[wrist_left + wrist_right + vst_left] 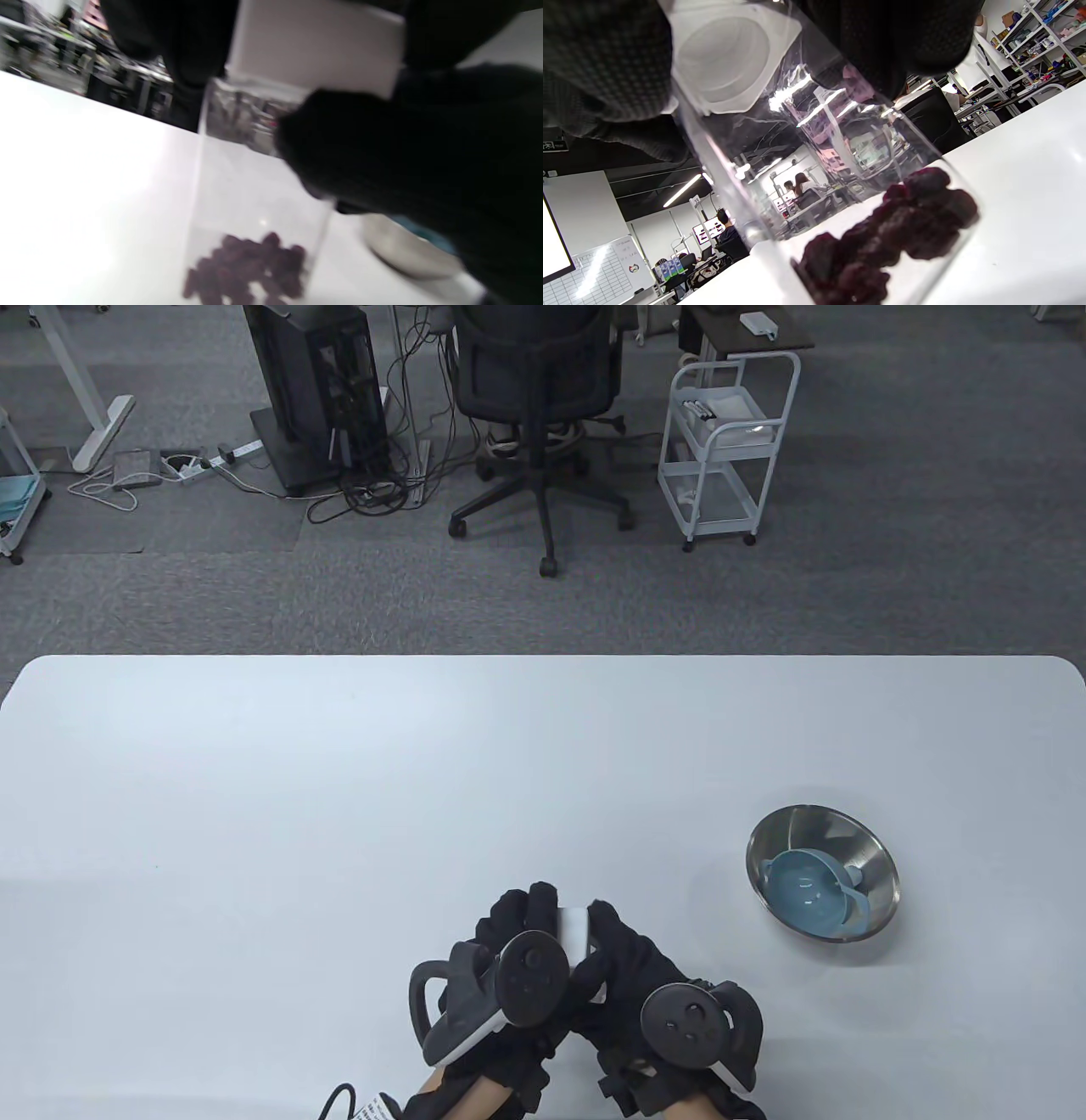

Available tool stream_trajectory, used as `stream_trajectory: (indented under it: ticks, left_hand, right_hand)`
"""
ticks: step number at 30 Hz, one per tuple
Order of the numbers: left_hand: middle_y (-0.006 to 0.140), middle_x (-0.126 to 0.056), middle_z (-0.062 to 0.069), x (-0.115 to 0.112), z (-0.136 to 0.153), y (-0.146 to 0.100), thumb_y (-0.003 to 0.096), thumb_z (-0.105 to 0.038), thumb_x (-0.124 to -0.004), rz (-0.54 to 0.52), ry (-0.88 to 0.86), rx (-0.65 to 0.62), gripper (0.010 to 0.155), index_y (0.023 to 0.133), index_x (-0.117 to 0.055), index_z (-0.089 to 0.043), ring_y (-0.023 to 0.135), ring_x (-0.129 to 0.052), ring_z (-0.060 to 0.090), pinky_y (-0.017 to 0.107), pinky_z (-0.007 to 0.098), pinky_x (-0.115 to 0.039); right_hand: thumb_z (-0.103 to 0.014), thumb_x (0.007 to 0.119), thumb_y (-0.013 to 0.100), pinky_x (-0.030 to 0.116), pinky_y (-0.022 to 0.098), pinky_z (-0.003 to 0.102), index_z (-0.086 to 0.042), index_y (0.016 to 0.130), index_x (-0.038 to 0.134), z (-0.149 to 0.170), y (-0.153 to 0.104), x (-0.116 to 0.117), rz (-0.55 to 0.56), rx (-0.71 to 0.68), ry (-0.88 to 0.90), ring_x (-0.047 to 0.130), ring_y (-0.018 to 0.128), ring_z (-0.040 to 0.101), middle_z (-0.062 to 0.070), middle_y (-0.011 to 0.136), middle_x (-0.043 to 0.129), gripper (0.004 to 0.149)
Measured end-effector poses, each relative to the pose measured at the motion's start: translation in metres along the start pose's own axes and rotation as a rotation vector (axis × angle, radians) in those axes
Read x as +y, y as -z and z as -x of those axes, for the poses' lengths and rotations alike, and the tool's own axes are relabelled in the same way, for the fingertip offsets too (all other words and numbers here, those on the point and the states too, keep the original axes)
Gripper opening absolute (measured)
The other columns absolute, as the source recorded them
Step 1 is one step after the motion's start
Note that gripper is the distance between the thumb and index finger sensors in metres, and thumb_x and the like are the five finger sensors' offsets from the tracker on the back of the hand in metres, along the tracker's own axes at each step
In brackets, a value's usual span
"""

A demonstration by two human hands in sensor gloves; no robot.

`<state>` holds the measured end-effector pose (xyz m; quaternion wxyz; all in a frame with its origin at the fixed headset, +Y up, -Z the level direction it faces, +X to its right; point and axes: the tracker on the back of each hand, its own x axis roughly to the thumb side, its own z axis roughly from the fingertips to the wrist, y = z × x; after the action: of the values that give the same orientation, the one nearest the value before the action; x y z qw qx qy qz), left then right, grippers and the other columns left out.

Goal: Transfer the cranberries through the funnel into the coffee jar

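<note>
A clear coffee jar [814, 148] with a white lid [574, 933] is at the table's front centre, between both hands. Dark red cranberries [895, 237] lie in its bottom, also in the left wrist view [250, 271]. My left hand [530, 912] grips the lid [318, 46] from above. My right hand [615, 937] holds the jar's upper body [403, 161] just below the lid [725, 59]. The blue funnel [810, 891] lies inside a steel bowl [874, 857] to the right, apart from both hands.
The white table [339, 780] stretches wide to the left and behind the hands. The steel bowl shows blurred behind the jar in the left wrist view [407, 254]. An office chair [534, 390] and a white cart [721, 449] stand on the floor beyond the far edge.
</note>
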<state>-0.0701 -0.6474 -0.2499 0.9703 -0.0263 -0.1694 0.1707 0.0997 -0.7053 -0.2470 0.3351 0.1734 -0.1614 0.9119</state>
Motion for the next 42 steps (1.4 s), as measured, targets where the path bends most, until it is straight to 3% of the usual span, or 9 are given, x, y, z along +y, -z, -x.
stream_trajectory:
  ticks: [4,7,14,19,25,30,42]
  left_hand:
    - [0.116,-0.046,0.029,0.005,0.015,0.005,0.0536,-0.059,-0.073,0.05,-0.146,-0.132,0.084,0.115,-0.046,-0.007,0.094,-0.07,0.054,0.07,0.061,-0.061]
    - [0.113,-0.055,0.029,0.008,0.023,0.003,0.0514,-0.057,-0.079,-0.015,-0.211,-0.138,0.083,0.113,-0.053,-0.008,0.09,-0.078,0.052,0.068,0.059,-0.066]
    - [0.113,-0.065,0.027,0.011,0.021,-0.003,0.0478,-0.056,-0.083,-0.052,-0.104,-0.281,0.077,0.11,-0.063,-0.014,0.089,-0.086,0.05,0.067,0.059,-0.07]
    - [0.114,-0.065,0.023,0.007,0.028,-0.006,0.0475,-0.059,-0.083,-0.067,-0.1,-0.285,0.08,0.111,-0.06,-0.016,0.091,-0.086,0.046,0.069,0.059,-0.068]
    - [0.118,-0.057,0.021,0.0,0.05,-0.015,0.0514,-0.065,-0.069,-0.145,-0.282,-0.276,0.08,0.114,-0.054,-0.017,0.098,-0.078,0.046,0.07,0.059,-0.066]
    - [0.12,-0.053,0.021,-0.002,0.075,-0.019,0.0522,-0.065,-0.068,-0.216,-0.438,-0.243,0.079,0.114,-0.054,-0.018,0.104,-0.069,0.05,0.072,0.062,-0.062]
    - [0.121,-0.049,0.022,-0.019,0.113,-0.023,0.0525,-0.065,-0.066,-0.256,-0.637,-0.151,0.079,0.114,-0.052,-0.018,0.107,-0.063,0.053,0.073,0.066,-0.058]
  right_hand:
    - [-0.059,0.1,0.031,0.08,0.053,0.049,0.005,0.096,0.06,0.001,-0.001,-0.005,0.017,-0.021,-0.005,0.096,0.071,0.038,0.018,0.089,0.087,0.1]
    - [-0.061,0.1,0.031,0.081,0.051,0.048,0.005,0.095,0.063,-0.009,0.001,-0.006,0.056,-0.068,-0.103,0.098,0.068,0.037,0.018,0.087,0.089,0.1]
    - [-0.063,0.1,0.027,0.083,0.049,0.048,0.003,0.092,0.067,-0.009,0.0,-0.006,0.043,-0.095,-0.065,0.101,0.063,0.036,0.017,0.082,0.093,0.099]
    - [-0.064,0.099,0.028,0.082,0.05,0.048,0.002,0.093,0.066,-0.01,0.0,-0.001,0.005,-0.089,-0.079,0.099,0.065,0.036,0.017,0.084,0.091,0.098]
    - [-0.061,0.098,0.032,0.08,0.052,0.048,0.001,0.096,0.062,-0.006,0.001,-0.003,0.002,-0.037,-0.034,0.097,0.07,0.037,0.018,0.09,0.087,0.096]
    - [-0.06,0.097,0.033,0.081,0.053,0.046,0.0,0.097,0.06,-0.002,0.004,-0.005,0.018,0.027,-0.019,0.096,0.073,0.036,0.018,0.092,0.085,0.096]
    - [-0.055,0.099,0.034,0.081,0.056,0.046,0.0,0.098,0.056,0.004,0.038,-0.001,0.047,0.225,-0.041,0.094,0.078,0.038,0.019,0.096,0.079,0.095]
